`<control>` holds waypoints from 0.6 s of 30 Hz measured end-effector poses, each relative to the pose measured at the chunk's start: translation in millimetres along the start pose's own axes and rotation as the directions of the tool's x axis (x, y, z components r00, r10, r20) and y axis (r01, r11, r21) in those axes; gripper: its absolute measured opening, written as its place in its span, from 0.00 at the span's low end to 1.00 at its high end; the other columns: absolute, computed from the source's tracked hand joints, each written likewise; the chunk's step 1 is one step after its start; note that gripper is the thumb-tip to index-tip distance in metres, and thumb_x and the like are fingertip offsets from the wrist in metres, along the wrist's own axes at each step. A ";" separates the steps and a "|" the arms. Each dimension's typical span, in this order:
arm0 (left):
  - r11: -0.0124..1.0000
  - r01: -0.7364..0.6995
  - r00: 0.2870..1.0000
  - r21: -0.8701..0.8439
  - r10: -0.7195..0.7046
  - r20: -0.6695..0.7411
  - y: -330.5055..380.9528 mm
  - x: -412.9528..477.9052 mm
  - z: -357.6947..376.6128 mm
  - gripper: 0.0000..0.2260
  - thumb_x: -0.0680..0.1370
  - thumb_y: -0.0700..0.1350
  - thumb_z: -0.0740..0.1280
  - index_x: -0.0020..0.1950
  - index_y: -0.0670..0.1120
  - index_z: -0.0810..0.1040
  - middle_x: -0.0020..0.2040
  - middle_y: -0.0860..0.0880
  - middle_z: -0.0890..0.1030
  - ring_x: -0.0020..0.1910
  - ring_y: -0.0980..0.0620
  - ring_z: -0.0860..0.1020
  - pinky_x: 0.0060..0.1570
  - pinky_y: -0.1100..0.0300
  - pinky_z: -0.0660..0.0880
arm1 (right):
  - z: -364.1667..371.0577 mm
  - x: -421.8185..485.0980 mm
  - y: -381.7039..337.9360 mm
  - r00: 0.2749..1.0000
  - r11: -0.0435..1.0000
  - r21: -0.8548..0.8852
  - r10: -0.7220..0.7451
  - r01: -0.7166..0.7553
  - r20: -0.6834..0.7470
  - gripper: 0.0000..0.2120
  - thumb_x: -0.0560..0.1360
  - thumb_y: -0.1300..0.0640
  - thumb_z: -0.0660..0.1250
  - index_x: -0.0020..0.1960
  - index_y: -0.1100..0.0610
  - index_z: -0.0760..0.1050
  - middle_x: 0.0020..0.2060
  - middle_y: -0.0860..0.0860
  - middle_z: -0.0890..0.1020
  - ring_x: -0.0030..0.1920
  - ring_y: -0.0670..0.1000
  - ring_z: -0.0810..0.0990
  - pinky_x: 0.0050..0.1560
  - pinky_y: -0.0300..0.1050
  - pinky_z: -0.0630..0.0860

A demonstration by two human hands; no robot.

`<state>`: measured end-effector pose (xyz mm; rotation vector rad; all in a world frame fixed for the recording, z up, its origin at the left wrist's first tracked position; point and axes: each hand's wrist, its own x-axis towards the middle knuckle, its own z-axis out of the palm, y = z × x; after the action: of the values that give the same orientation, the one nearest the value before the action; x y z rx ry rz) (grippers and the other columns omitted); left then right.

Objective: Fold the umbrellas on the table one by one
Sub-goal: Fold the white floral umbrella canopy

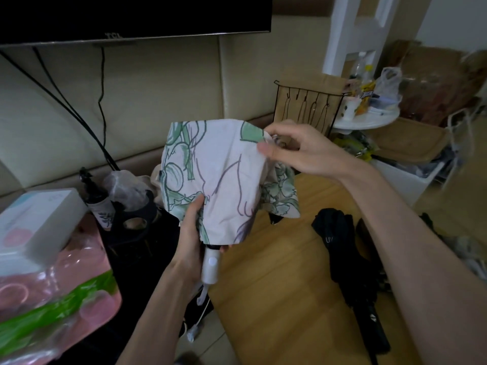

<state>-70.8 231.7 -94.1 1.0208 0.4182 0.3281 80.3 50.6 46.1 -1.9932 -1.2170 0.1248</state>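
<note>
Hands point(192, 233) gripping crumpled floral umbrella point(218, 175), seemingly fabric

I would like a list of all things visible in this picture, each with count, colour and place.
floral umbrella: one, white with green print, held above the table
black umbrella: one, black, lying on the table at right
table: one, light wood, centre
television: one, black, top left
white box: one, white, on the pink package, left
pink package: one, pink and green, bottom left
wire rack: one, black, behind the table
left hand: grips the floral umbrella near its handle
right hand: pinches the canopy's top edge
</note>
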 end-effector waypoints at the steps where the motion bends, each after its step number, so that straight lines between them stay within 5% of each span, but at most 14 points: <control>1: 1.000 -0.019 1.000 0.007 0.019 -0.003 -0.7 -0.5 0.4 0.23 0.82 0.61 0.64 0.37 0.48 0.88 0.34 0.43 0.82 0.27 0.46 0.78 0.28 0.58 0.72 | -1.4 0.2 2.1 1.000 0.999 -0.038 -0.009 0.010 0.021 0.17 0.75 0.40 0.70 0.55 0.50 0.84 0.58 0.43 0.78 0.65 0.46 0.74 0.67 0.41 0.71; 3: 0.998 -0.055 0.998 -0.029 0.055 -0.016 -2.0 -0.1 2.1 0.20 0.83 0.59 0.64 0.45 0.49 0.89 0.42 0.45 0.87 0.35 0.45 0.84 0.34 0.57 0.79 | -5.3 0.1 2.4 0.999 0.998 -0.060 0.000 -0.002 -0.034 0.20 0.72 0.40 0.72 0.54 0.54 0.86 0.60 0.45 0.76 0.66 0.46 0.73 0.67 0.37 0.67; 6: 0.992 -0.086 0.994 -0.094 0.080 -0.069 -3.2 -0.6 7.4 0.19 0.82 0.59 0.66 0.66 0.50 0.83 0.61 0.50 0.87 0.61 0.48 0.85 0.63 0.51 0.78 | -7.1 -4.7 -2.2 0.990 0.997 -0.006 -0.075 0.075 -0.120 0.16 0.72 0.43 0.75 0.49 0.55 0.87 0.56 0.47 0.82 0.58 0.42 0.79 0.60 0.31 0.71; 9: 0.989 -0.116 0.990 -0.087 0.107 -0.096 -4.1 1.1 7.6 0.21 0.82 0.61 0.66 0.69 0.50 0.82 0.63 0.50 0.86 0.62 0.47 0.84 0.62 0.50 0.78 | 4.5 -5.1 0.0 0.979 0.988 0.107 -0.087 0.108 -0.187 0.17 0.76 0.46 0.74 0.47 0.61 0.87 0.46 0.52 0.88 0.48 0.52 0.87 0.52 0.48 0.82; 11: 0.990 -0.126 0.988 -0.063 0.119 -0.102 -7.5 5.5 3.0 0.25 0.80 0.65 0.68 0.69 0.51 0.83 0.63 0.48 0.86 0.63 0.43 0.84 0.65 0.47 0.77 | 15.5 -2.1 3.3 0.971 0.991 0.088 -0.082 0.104 -0.226 0.22 0.77 0.41 0.73 0.45 0.62 0.84 0.38 0.55 0.87 0.39 0.60 0.85 0.41 0.58 0.80; 15: 0.992 -0.116 0.987 -0.050 0.110 -0.115 -18.2 15.2 -0.5 0.41 0.65 0.73 0.77 0.71 0.51 0.81 0.65 0.49 0.85 0.65 0.45 0.83 0.71 0.44 0.74 | 25.4 2.7 -5.0 0.970 0.980 0.149 -0.097 0.132 -0.224 0.14 0.82 0.48 0.70 0.40 0.51 0.80 0.30 0.53 0.72 0.31 0.54 0.67 0.33 0.49 0.59; 18: 0.996 -0.079 0.990 -0.046 0.073 -0.120 -32.1 30.3 -6.8 0.42 0.67 0.73 0.77 0.75 0.52 0.77 0.69 0.49 0.82 0.70 0.44 0.79 0.74 0.43 0.71 | 22.2 6.8 -12.9 0.974 0.980 0.165 -0.074 0.111 -0.214 0.21 0.84 0.51 0.68 0.37 0.64 0.77 0.32 0.54 0.69 0.33 0.52 0.66 0.34 0.48 0.57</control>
<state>-45.3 234.8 -130.7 0.9727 0.4762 0.4674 64.8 71.6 41.4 -1.7458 -1.1224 -0.0211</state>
